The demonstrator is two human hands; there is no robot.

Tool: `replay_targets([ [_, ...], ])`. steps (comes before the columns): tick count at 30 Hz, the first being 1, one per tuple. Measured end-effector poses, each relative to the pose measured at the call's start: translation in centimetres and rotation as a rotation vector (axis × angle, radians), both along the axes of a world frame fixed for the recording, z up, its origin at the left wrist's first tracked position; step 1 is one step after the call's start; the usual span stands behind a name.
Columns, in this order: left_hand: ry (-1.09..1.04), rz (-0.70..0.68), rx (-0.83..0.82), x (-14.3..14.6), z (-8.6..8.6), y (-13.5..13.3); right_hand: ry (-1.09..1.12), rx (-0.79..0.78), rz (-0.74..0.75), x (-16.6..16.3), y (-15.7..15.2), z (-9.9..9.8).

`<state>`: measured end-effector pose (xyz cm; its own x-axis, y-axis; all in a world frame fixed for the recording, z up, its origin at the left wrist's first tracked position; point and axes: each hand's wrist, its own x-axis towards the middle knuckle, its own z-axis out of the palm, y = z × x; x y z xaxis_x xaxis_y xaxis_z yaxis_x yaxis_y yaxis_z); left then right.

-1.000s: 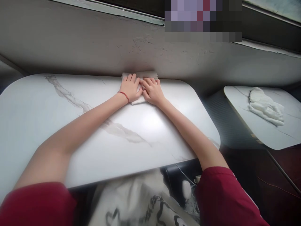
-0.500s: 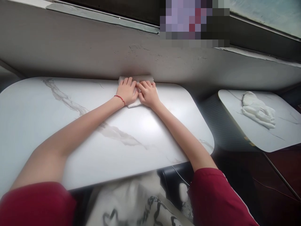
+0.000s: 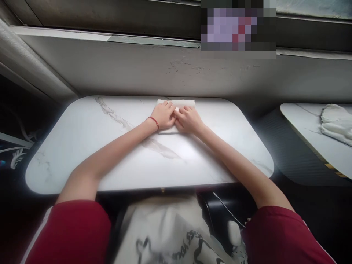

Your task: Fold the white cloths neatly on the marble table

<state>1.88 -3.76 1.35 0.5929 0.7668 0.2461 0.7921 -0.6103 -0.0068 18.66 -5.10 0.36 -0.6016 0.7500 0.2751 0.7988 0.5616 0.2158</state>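
Note:
A small folded white cloth (image 3: 180,103) lies at the far edge of a white marble-patterned table (image 3: 110,146), against the grey wall. My left hand (image 3: 164,115), with a red string at the wrist, rests on the cloth's left part, fingers bent and pressed down. Beside it, touching it, my right hand (image 3: 189,119) presses on the cloth's right part with its fingers curled. Most of the cloth is hidden under the two hands.
A grey wall (image 3: 123,69) with a window ledge rises right behind the table. To the right stands a second white table (image 3: 305,128) bearing a crumpled white cloth (image 3: 337,123). Below the near edge are a patterned white garment (image 3: 165,231) and a black object with a cable.
The view has pulled back and shifted, so the whole table shows. Both hands stay on the cloth at the far edge, pressed close together as before.

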Motion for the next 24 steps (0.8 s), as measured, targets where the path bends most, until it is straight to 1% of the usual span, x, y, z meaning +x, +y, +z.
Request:
replay_targets([
  [4, 0.008, -0.004, -0.001, -0.9, 0.5, -5.0, -0.098, -0.043, 0.153, -0.5, -3.7, 1.1],
  [8, 0.070, -0.005, -0.041, -2.0, 1.0, -10.6, -0.112, -0.020, 0.298, -1.7, -8.1, 0.9],
  [10, 0.141, 0.039, -0.039, -2.7, 1.3, -13.7, -0.120, 0.037, 0.396, -2.5, -10.3, 0.5],
  [12, 0.213, 0.086, -0.008, -3.5, 1.4, -16.4, -0.118, 0.136, 0.499, -3.4, -12.4, 0.3],
  [14, 0.239, 0.120, 0.014, -4.5, 1.4, -18.4, -0.084, 0.242, 0.565, -4.3, -14.0, 0.3],
  [17, 0.206, 0.172, 0.013, -6.1, 1.2, -20.0, -0.005, 0.317, 0.567, -5.8, -15.3, 0.4],
  [20, 0.199, 0.201, 0.003, -7.8, 0.9, -20.3, 0.021, 0.312, 0.552, -7.4, -15.3, 0.2],
  [22, 0.214, 0.219, -0.007, -9.0, 0.8, -20.0, 0.046, 0.268, 0.563, -8.8, -14.8, -0.2],
  [24, 0.223, 0.258, -0.024, -10.3, 0.6, -19.4, 0.121, 0.155, 0.578, -10.4, -13.8, -0.7],
])
